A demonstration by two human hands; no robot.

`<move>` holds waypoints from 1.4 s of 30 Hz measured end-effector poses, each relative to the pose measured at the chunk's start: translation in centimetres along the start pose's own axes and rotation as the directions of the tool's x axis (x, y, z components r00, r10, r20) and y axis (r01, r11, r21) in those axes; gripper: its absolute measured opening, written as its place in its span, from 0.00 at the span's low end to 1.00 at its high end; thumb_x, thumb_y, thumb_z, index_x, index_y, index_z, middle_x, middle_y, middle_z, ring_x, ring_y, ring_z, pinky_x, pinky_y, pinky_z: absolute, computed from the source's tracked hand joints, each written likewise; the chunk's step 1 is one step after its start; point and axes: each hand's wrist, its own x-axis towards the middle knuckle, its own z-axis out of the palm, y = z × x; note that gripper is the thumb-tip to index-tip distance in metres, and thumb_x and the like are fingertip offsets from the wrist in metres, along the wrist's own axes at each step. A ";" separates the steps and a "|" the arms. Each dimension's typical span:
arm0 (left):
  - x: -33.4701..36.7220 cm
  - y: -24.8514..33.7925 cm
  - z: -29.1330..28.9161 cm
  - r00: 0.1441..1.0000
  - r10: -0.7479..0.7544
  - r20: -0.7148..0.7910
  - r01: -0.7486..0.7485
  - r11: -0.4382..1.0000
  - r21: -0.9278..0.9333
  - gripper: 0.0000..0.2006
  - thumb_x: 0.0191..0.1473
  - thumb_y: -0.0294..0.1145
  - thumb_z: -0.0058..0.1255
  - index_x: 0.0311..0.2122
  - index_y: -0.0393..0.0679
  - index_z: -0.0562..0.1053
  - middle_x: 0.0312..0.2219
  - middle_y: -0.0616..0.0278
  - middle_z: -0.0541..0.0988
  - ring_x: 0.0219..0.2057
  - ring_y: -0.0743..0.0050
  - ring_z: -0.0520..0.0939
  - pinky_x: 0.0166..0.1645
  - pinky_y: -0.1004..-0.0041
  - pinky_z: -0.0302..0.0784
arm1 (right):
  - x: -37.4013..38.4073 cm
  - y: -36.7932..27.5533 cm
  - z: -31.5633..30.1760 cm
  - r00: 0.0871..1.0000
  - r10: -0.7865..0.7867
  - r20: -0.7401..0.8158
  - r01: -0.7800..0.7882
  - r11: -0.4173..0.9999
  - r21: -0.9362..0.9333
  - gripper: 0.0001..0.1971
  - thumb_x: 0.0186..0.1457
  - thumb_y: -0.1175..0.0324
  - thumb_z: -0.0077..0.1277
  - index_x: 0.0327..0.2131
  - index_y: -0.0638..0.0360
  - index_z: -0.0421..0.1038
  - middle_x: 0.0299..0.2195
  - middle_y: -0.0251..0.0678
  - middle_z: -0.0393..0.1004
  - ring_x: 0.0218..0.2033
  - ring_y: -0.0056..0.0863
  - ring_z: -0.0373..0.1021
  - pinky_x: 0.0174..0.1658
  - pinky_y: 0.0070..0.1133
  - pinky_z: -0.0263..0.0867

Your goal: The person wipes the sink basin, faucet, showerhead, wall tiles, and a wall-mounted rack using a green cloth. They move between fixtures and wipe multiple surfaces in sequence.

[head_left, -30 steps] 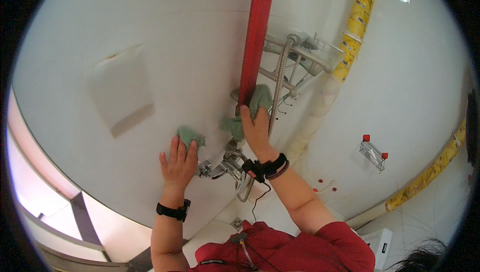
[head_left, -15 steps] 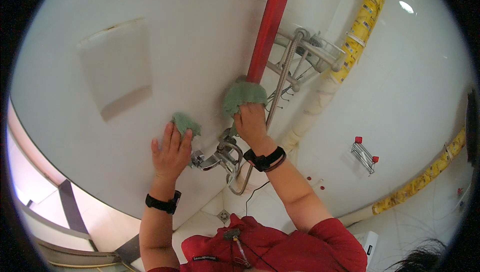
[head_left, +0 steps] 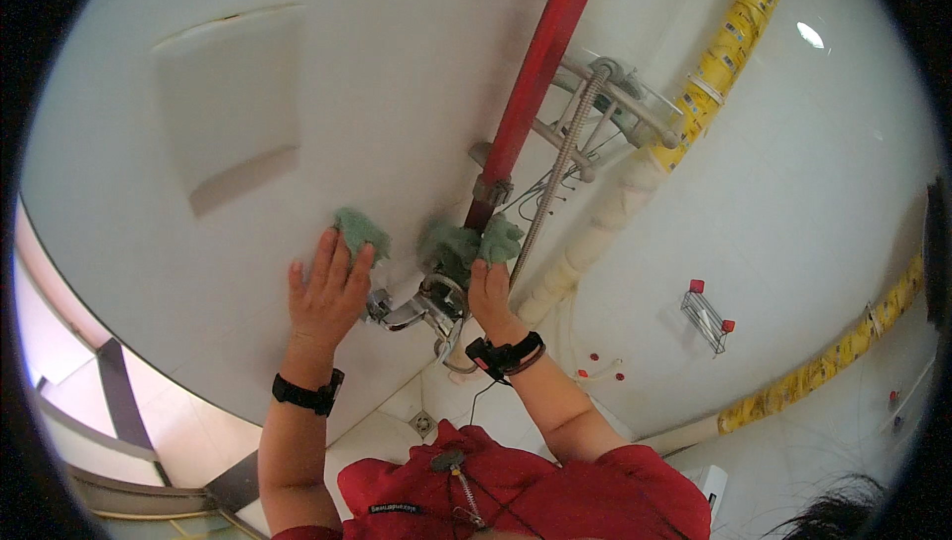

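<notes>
The white wall is crossed by a red pipe; a chrome tap is fixed below. By the tap, the left hand is laid straight-fingered on a green cloth against the wall; whether it is gripped cannot be told. At the pipe's lower end, another cloth is grasped by the fingers of the right hand. Wiping seems in hand; steady pressure around the pipe is called for. Its foot is hidden; whether the green bundle alongside is the same cloth is unclear.
</notes>
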 end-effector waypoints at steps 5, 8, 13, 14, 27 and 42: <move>0.1 0.0 0.0 1.000 -0.005 -0.003 0.005 1.000 -0.017 0.20 0.49 0.38 0.45 0.50 0.55 0.63 0.44 0.60 0.73 0.54 0.66 0.67 0.58 0.52 0.40 | 1.6 -0.5 1.0 0.927 -0.272 -0.260 0.234 0.958 -0.169 0.13 0.56 0.72 0.40 0.42 0.72 0.62 0.37 0.48 0.66 0.34 0.39 0.63 0.40 0.27 0.62; -0.1 0.1 0.0 0.999 -0.040 0.003 0.040 0.999 -0.015 0.20 0.52 0.38 0.41 0.52 0.58 0.62 0.44 0.66 0.73 0.52 0.72 0.69 0.62 0.57 0.33 | 2.9 -2.7 -0.2 0.923 0.247 -0.297 -0.051 0.840 0.540 0.12 0.59 0.69 0.35 0.42 0.68 0.61 0.35 0.37 0.65 0.32 0.28 0.60 0.36 0.21 0.60; 0.1 0.0 -0.5 0.999 -0.028 0.027 0.028 0.999 -0.019 0.20 0.52 0.36 0.41 0.52 0.57 0.62 0.45 0.63 0.73 0.52 0.70 0.69 0.62 0.57 0.33 | 8.1 -4.5 -2.8 0.892 0.453 0.015 -0.251 0.465 0.849 0.17 0.59 0.62 0.34 0.46 0.65 0.62 0.40 0.38 0.67 0.38 0.30 0.65 0.40 0.24 0.63; 0.5 0.0 -0.7 0.998 -0.058 0.008 0.058 0.995 -0.075 0.21 0.51 0.34 0.42 0.53 0.56 0.62 0.45 0.62 0.73 0.52 0.69 0.69 0.61 0.57 0.38 | 9.2 -4.5 -3.1 0.898 0.436 0.065 -0.251 0.385 0.888 0.18 0.59 0.61 0.34 0.46 0.64 0.62 0.40 0.38 0.67 0.38 0.30 0.65 0.41 0.24 0.63; 14.9 5.8 0.4 0.908 -0.191 0.373 0.418 0.483 -0.769 0.39 0.41 0.21 0.44 0.60 0.37 0.43 0.40 0.39 0.70 0.38 0.43 0.72 0.41 0.57 0.70 | 15.6 -2.7 -3.9 0.781 0.548 0.298 -0.500 0.263 0.825 0.22 0.56 0.56 0.37 0.47 0.63 0.61 0.42 0.39 0.68 0.42 0.29 0.65 0.45 0.25 0.61; 10.4 7.7 2.4 0.819 -0.185 0.543 0.556 0.488 -0.673 0.39 0.39 0.23 0.50 0.59 0.38 0.48 0.38 0.40 0.72 0.35 0.40 0.74 0.41 0.55 0.70 | 14.7 -4.2 -1.8 0.870 0.462 -0.172 -0.302 0.776 0.554 0.23 0.59 0.56 0.30 0.47 0.66 0.59 0.45 0.44 0.65 0.44 0.35 0.65 0.49 0.26 0.60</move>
